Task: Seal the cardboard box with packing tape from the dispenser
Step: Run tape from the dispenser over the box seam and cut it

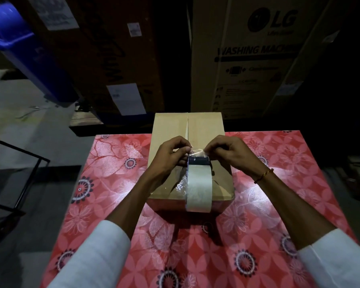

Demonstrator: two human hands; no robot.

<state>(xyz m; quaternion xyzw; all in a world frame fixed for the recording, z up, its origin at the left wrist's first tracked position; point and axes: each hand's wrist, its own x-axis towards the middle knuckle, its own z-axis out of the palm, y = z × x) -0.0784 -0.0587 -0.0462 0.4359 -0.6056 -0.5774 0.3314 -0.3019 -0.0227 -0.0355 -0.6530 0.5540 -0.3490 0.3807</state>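
Observation:
A brown cardboard box (170, 129) with its two top flaps closed stands on the table with the red flowered cloth (116, 163). A tape dispenser (199, 182) with a roll of clear tape rests on the near part of the box top, over the middle seam. A short clear strip of tape (197, 152) is pulled out at the dispenser's far end. My left hand (172, 151) pinches the strip's left corner and my right hand (227, 150) pinches its right corner, both above the seam. Crumpled clear tape lies beside the roll.
Tall cardboard cartons stand right behind the table, a dark one (112, 59) and a washing machine carton (258, 59). A blue bin (23, 46) leans at the far left. A black metal frame (19, 173) stands left of the table over the grey floor.

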